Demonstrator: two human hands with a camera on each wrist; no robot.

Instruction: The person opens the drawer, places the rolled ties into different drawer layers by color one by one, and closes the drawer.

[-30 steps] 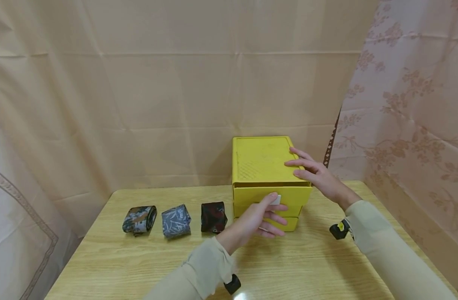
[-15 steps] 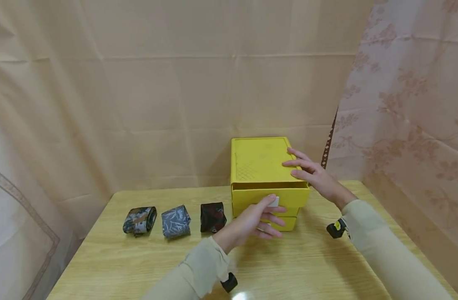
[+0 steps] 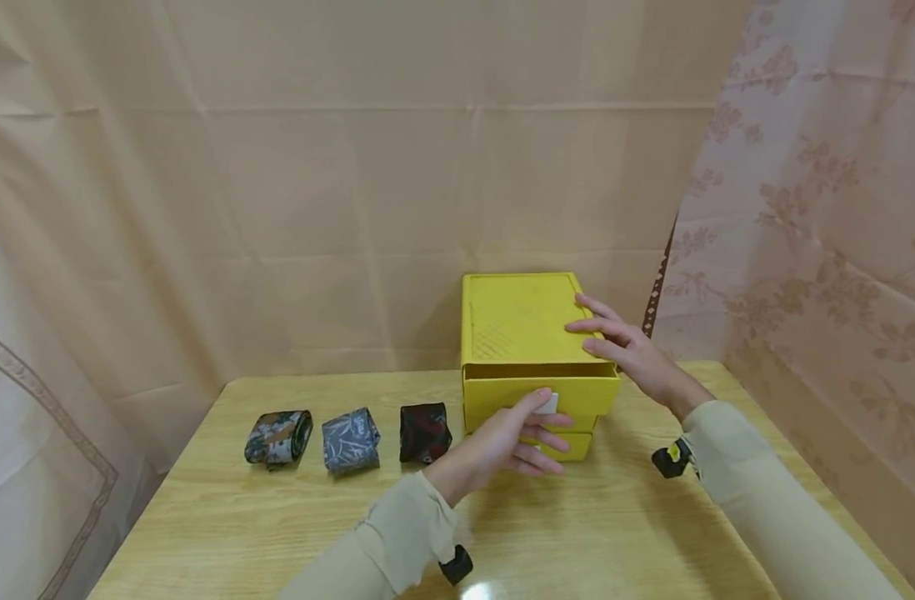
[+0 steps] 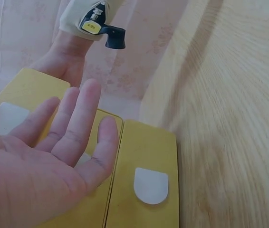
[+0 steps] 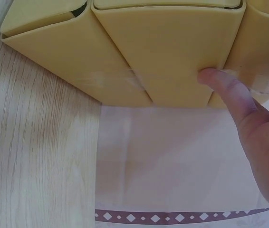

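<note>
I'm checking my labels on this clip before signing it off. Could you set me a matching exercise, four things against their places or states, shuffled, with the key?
Things
1. right hand
2. top drawer
3. blue-grey bundle
4. left hand

Places or states
A. middle of three in a row on the table
B. at the drawer front, thumb by a white tab
C. fingertips on the top of the yellow cabinet
D. partly pulled out

Pairs: 1-C, 2-D, 3-A, 4-B
</note>
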